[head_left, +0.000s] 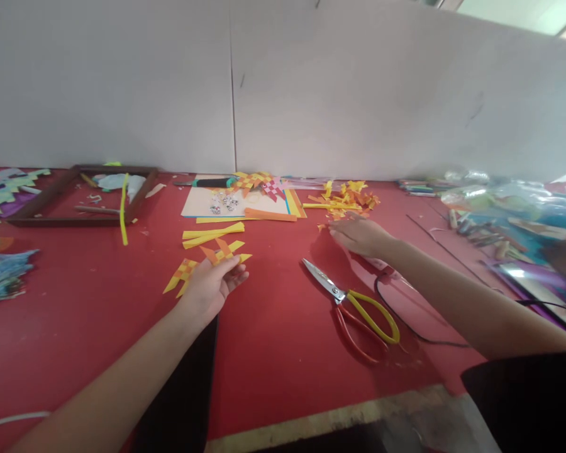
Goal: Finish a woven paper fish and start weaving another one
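My left hand point(213, 284) rests on the red table point(273, 340) with its fingers closed on a woven yellow and orange paper strip piece point(188, 269). Just beyond it lie loose yellow paper strips point(213, 234). My right hand point(358, 234) reaches forward, fingers flat and slightly spread, toward a heap of yellow and orange paper scraps point(345, 200); it holds nothing I can see. Scissors point(353, 308) with yellow and red handles lie open between my two arms.
A dark wooden frame point(75, 195) with a yellow strip sits at back left. Card sheets with woven pieces point(245, 195) lie at back centre. Plastic bags and craft supplies point(509, 207) crowd the right. A black cable point(405, 321) runs beside the scissors. A white wall stands behind.
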Available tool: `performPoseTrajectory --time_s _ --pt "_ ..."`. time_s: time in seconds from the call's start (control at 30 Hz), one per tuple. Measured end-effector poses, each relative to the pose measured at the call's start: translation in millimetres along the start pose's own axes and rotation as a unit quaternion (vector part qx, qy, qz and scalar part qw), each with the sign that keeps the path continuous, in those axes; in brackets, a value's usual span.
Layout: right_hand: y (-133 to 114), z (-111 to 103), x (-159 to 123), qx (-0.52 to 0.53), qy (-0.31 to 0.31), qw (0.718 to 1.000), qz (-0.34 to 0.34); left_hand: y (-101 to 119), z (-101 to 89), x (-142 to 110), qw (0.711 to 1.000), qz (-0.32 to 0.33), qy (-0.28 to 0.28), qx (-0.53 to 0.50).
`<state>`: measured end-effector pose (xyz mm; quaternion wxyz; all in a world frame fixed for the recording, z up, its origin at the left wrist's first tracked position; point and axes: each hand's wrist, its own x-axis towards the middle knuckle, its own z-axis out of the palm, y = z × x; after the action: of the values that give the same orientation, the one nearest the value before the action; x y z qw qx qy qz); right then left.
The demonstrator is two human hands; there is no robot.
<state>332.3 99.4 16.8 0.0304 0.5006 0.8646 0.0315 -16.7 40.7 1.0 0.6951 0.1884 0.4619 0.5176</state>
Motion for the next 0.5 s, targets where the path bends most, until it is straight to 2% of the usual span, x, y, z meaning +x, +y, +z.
performPoseTrajectory --time_s 0.1,0.2,0.27,0.37,0.43,0.5 --pt "1.1 -0.9 7.0 0.029 -0.01 0.999 -0.03 0.1 1.5 -0.7 1.0 0.003 -0.001 0.012" --pt "-9.9 -6.8 10.4 0.047 0.014 0.999 -0.023 -1.0 2.0 -1.2 0.999 0.01 -0.012 0.032" --pt "-30.6 -13.7 7.5 0.057 0.051 0.997 -0.008 -2.6 1.2 -3.1 0.998 0.013 -0.028 0.054" --pt "-81.8 -24.6 -4.8 0.111 0.11 0.987 0.022 -6.8 0.7 -11.5 0.992 -0.003 -0.069 0.103" --pt "-119.0 -28.7 -14.0 0.305 0.133 0.94 0.076 -10.5 1.9 -20.6 0.985 -0.026 -0.108 0.133" --pt "-147.8 -28.0 -20.4 0.476 0.097 0.87 0.086 -14.3 3.9 -29.3 0.973 -0.046 -0.156 0.162"
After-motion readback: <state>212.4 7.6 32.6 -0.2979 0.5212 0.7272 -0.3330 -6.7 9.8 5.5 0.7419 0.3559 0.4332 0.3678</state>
